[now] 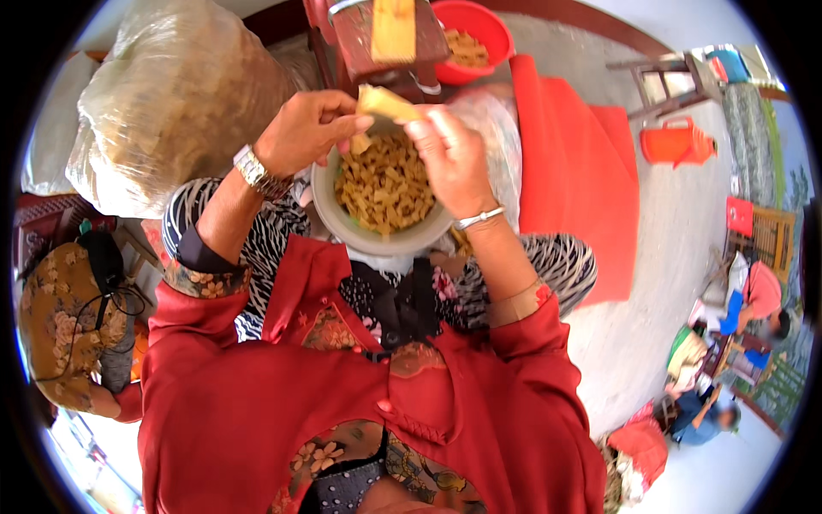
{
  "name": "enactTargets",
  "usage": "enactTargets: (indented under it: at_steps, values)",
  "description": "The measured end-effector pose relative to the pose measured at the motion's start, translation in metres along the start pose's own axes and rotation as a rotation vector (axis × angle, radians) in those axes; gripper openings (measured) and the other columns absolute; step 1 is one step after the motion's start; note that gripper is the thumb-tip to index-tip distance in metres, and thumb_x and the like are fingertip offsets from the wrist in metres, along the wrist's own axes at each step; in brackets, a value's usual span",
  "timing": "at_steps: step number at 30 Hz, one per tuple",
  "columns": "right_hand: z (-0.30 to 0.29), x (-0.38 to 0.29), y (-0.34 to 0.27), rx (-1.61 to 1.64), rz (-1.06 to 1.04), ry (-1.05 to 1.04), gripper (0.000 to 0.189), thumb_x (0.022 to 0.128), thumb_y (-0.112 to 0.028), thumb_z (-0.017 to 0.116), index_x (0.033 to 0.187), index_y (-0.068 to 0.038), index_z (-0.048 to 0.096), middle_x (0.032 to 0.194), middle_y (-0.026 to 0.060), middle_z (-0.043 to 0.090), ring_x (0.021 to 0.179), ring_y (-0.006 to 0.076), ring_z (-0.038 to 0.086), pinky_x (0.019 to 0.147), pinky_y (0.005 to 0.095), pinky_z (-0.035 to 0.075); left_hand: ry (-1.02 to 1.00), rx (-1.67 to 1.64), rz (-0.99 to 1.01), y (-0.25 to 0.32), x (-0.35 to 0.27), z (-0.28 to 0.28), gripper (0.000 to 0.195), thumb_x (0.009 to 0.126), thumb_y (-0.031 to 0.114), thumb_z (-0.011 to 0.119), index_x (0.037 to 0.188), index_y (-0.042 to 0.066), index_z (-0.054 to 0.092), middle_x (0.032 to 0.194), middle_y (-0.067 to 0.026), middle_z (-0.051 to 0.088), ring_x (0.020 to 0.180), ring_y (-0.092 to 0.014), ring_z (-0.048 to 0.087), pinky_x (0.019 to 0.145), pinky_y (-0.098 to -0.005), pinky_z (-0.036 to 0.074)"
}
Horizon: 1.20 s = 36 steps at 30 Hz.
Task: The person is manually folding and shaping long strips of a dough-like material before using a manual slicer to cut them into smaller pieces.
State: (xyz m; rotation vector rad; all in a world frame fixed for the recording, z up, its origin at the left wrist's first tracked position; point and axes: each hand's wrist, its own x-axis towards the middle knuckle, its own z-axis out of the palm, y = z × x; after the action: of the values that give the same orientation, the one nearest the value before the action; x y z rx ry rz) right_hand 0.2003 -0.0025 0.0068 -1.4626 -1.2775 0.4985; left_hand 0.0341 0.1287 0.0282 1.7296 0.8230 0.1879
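Note:
Between the fingers of my left hand (308,132) and my right hand (453,157) stretches a pale yellow strip (385,103), its material unclear. Both hands are above a light-coloured basin (372,247) that holds many short yellow-brown pieces (385,186). A small pale piece (360,143) hangs below my left fingers. Just beyond the hands stands a dark red wooden stool or bench (353,42), with a flat yellow wooden block (393,32) on top.
A large, full clear plastic bag (173,109) stands at the left. Behind the bench is a red basin (498,38) with more pieces. Red sheeting (578,186), an orange-red jug (677,142) and a wooden stool (697,80) lie to the right. Two people sit farther off at the right.

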Motion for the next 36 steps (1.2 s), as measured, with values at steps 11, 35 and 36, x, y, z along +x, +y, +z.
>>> enactTargets:
  at_steps: [11,35,36]
  values:
    - [0.053,-0.105,-0.053,0.197,-0.122,-0.385,0.016,0.088,-0.023,0.06,0.087,-0.007,0.058,0.072,0.0106,0.058,0.067,0.0305,0.06,0.058,0.0383,0.044,-0.512,-1.11,-0.46,-0.047,-0.038,0.088,0.052,0.096,0.047,0.046,0.113,-0.001,0.055,0.093,-0.0133,0.064,0.068,-0.017,0.057,0.067,-0.0321,0.05]
    - [0.047,-0.109,-0.021,0.354,0.236,-0.075,0.035,0.091,-0.029,0.045,0.072,0.0,0.055,0.063,0.0159,0.054,0.059,0.0326,0.056,0.056,0.0402,0.042,0.436,0.587,0.594,0.001,-0.125,0.084,0.008,0.078,0.005,0.065,0.085,0.004,0.062,0.108,-0.0098,0.059,0.078,-0.027,0.062,0.067,-0.0345,0.051]
    - [0.04,-0.109,-0.022,0.343,0.26,-0.163,0.038,0.091,-0.031,0.045,0.073,-0.001,0.058,0.064,0.0146,0.057,0.06,0.0281,0.057,0.057,0.0383,0.043,0.439,0.552,0.662,0.002,-0.124,0.087,0.006,0.078,0.004,0.064,0.084,0.004,0.062,0.104,-0.0089,0.061,0.082,-0.026,0.063,0.069,-0.0349,0.051]
